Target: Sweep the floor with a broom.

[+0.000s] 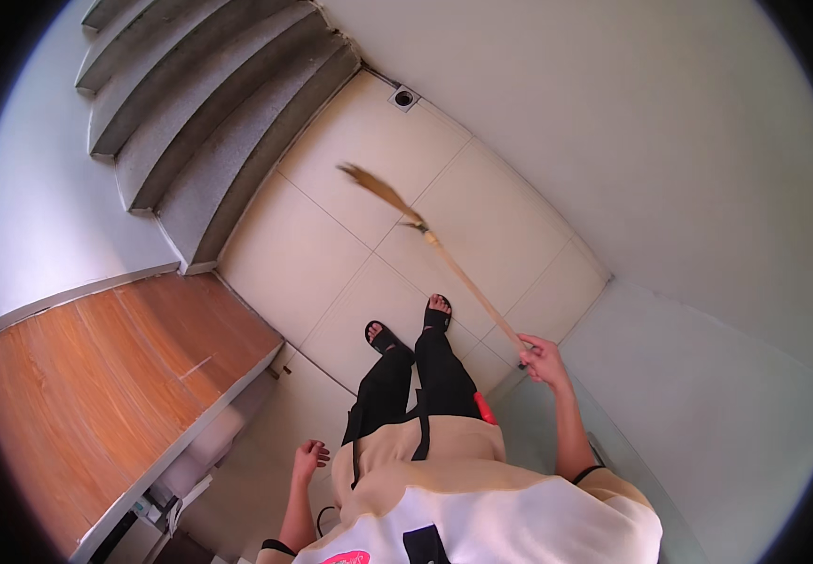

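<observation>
My right hand (pixel 542 361) is closed around the upper end of a broom's pale wooden handle (pixel 473 285). The shaft slants away from me to the upper left. At its far end, brown straw bristles (pixel 378 187) fan out over the tiled floor (pixel 329 240), slightly blurred. I cannot tell whether the bristles touch the tiles. My left hand (pixel 310 458) hangs beside my left hip, holding nothing visible, its fingers loosely curled.
Curved grey concrete stairs (pixel 237 148) rise at the upper left. A wood-surfaced platform (pixel 145 345) juts in on the left. Pale walls (pixel 590 120) bound the floor on the right. A square floor drain (pixel 403 99) lies at the far corner. My sandalled feet (pixel 439 314) stand on the tiles.
</observation>
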Demonstrator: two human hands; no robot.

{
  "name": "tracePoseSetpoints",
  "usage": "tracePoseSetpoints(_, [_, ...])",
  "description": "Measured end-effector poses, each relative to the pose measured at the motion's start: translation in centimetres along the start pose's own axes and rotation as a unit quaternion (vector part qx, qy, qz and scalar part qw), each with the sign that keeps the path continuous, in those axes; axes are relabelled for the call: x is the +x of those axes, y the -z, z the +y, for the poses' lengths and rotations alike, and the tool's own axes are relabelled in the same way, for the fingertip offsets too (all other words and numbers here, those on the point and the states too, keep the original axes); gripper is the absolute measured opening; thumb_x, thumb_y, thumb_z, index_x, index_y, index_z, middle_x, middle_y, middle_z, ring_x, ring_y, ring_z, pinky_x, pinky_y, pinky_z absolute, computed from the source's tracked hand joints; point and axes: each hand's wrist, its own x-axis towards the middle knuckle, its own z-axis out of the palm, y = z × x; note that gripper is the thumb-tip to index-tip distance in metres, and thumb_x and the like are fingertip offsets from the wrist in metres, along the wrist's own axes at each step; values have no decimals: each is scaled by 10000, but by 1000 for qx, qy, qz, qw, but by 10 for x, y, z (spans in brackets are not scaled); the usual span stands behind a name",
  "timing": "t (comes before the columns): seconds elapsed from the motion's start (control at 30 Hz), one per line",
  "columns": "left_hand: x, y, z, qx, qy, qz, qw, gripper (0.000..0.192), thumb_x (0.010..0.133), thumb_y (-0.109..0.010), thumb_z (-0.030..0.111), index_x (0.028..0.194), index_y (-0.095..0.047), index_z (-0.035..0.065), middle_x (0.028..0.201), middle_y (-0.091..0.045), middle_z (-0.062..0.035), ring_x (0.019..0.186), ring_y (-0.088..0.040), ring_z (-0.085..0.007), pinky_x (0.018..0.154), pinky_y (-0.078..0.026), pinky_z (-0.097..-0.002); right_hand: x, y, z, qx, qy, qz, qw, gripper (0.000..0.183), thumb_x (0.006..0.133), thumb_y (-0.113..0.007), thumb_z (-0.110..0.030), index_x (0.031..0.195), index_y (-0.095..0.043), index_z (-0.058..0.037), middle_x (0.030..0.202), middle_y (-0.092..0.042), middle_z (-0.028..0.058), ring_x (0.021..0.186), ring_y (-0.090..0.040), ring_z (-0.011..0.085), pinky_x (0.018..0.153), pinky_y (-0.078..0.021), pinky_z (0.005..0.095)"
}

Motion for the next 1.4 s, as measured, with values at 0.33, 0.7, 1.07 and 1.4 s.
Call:
tracePoseSetpoints(0.33, [32,1,-36,3,4,-58,998,195,817,-445,206,883,-498,31,735,-582,-79,611,-566,-159,516,-453,-269,120,-59,99,163,-51,192,966,123,734,-513,-8,662,-414,-5,461,-383,29,331,-379,124,296,-323,255])
tracePoseSetpoints(0.7, [51,67,-45,-101,-24,0,995,174,791,-454,184,870,-495,34,724,-580,-83,591,-565,-152,492,-448,-258,67,-188,-64,-102,10,-157,982,496,710,-545,13,1180,-405,-65,508,-356,-31,368,-287,42,313,-214,196])
tracePoseSetpoints(1.07, [40,37,-20,-194,46,67,978,136,799,-423,137,840,-487,24,673,-568,-95,530,-554,-161,439,-442,-261,278,-146,-207,-209,-4,79,975,196,682,-500,56,877,-503,39,501,-383,12,346,-329,76,289,-267,230])
tracePoseSetpoints(1.4, [-25,-58,41,-315,157,31,936,150,807,-434,185,826,-500,51,701,-584,-89,559,-565,-176,469,-444,-280,179,-167,-340,-276,-9,-75,958,520,666,-477,54,1174,-404,-28,510,-429,15,352,-351,77,294,-265,229])
